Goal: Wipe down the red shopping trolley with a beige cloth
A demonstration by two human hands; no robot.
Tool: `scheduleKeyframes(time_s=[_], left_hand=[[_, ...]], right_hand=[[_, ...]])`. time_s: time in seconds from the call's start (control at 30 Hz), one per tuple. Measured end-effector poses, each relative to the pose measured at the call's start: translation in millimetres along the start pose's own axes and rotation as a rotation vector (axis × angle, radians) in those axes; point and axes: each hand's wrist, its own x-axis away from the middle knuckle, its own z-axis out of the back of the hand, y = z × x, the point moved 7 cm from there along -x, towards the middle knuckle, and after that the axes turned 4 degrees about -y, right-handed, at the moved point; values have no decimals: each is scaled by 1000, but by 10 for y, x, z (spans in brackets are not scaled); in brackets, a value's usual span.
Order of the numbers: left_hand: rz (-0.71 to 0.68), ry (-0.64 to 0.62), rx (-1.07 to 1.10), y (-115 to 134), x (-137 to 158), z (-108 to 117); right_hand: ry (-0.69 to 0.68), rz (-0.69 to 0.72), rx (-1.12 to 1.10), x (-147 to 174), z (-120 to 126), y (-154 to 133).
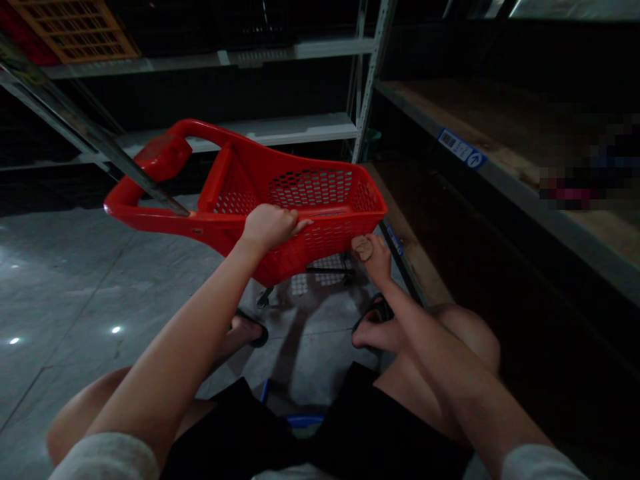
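A red plastic shopping cart (310,233) with perforated basket walls stands before me, its handle end to the left. My left hand (273,227) is closed over the near rim of the basket, with the thumb stretched along it toward the right. By the basket's right end, my right hand (379,257) is closed around a crumpled brown wad (363,248). It may be a cloth, but its kind is not clear. The wad is close to the cart's outer wall; whether it touches the wall I cannot tell.
Metal shelving (310,127) rises behind the cart, with an orange crate (75,30) at upper left. A slanting metal pole (125,163) crosses the cart's handle. Along the right runs a wooden shelf (430,100) with a blue-and-white label (463,148). Grey tiled floor (75,287) lies below.
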Motion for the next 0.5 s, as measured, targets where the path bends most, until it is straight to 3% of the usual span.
scheduleKeyframes(time_s=[0.1, 0.17, 0.3, 0.4, 0.5], left_hand=[[-1, 17, 15, 0, 19, -11], [-7, 27, 20, 5, 33, -12], [-8, 31, 37, 8, 51, 0], [11, 23, 30, 5, 54, 9], [7, 19, -2, 28, 51, 14]], right_hand=[[313, -6, -53, -193, 407, -89], [408, 5, -55, -298, 557, -129], [346, -38, -9, -300, 411, -43], [242, -98, -20, -87, 88, 141], [68, -73, -37, 127, -263, 267]])
